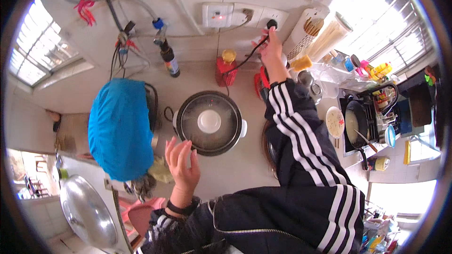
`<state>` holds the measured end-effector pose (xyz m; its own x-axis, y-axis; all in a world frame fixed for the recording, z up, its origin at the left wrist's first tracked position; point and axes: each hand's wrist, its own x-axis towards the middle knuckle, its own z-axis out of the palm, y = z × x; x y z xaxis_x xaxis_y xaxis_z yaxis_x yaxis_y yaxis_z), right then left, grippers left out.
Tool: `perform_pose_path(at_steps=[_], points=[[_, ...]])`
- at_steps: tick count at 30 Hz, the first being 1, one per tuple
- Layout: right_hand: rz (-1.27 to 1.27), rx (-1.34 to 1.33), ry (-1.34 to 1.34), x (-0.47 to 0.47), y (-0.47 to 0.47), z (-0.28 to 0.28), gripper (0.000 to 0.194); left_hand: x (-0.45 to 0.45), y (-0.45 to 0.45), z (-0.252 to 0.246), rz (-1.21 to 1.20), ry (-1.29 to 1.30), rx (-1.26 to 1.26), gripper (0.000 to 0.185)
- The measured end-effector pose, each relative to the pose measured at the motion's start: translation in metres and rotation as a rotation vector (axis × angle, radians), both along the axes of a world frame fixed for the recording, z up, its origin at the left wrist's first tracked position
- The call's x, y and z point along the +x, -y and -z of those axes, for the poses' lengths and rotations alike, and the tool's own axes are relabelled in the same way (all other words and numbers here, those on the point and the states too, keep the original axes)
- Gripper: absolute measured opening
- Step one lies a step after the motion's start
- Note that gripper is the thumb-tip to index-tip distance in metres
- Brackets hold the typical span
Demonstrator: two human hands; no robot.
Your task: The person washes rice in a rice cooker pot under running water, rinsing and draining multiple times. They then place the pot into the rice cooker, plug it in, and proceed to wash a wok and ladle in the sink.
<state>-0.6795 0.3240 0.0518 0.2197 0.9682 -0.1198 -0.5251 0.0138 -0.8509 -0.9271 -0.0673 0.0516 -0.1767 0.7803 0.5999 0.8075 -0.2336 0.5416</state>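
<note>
My right hand [272, 51] reaches up to the wall, its fingertips at a black plug [272, 24] that sits in the right part of a white wall socket [278, 17]. A black cord [251, 55] runs from the plug down past a red bottle with a yellow cap [226, 68] to the round electric cooker. That electric cooker [210, 123] stands on the counter with its glass lid on; the lid has a white knob [209, 121]. My left hand [182, 165] is raised at the cooker's lower left, fingers apart, holding nothing.
A blue cloth cover [122, 130] lies over an appliance at left. A dark bottle [170, 59] stands near the wall. Glass jars [315, 91], a bowl [334, 122] and a wok [356, 123] on a stove are at right. A large metal lid [88, 211] is at lower left.
</note>
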Motion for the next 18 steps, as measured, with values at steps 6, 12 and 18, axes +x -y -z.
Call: perform_pose_path(at_steps=[6,12,18], points=[[-0.006,-0.053,0.199,0.018,-0.013,-0.006,0.043,-0.001,0.035,0.003,-0.103,0.023,-0.016,0.030],[0.162,-0.015,1.305,0.045,-0.017,-0.033,0.036,0.004,0.077,0.019,-0.241,0.209,-0.134,0.028],[-0.212,0.214,0.814,0.056,-0.054,-0.032,0.029,0.021,0.085,0.082,-0.166,0.668,-0.542,0.028]])
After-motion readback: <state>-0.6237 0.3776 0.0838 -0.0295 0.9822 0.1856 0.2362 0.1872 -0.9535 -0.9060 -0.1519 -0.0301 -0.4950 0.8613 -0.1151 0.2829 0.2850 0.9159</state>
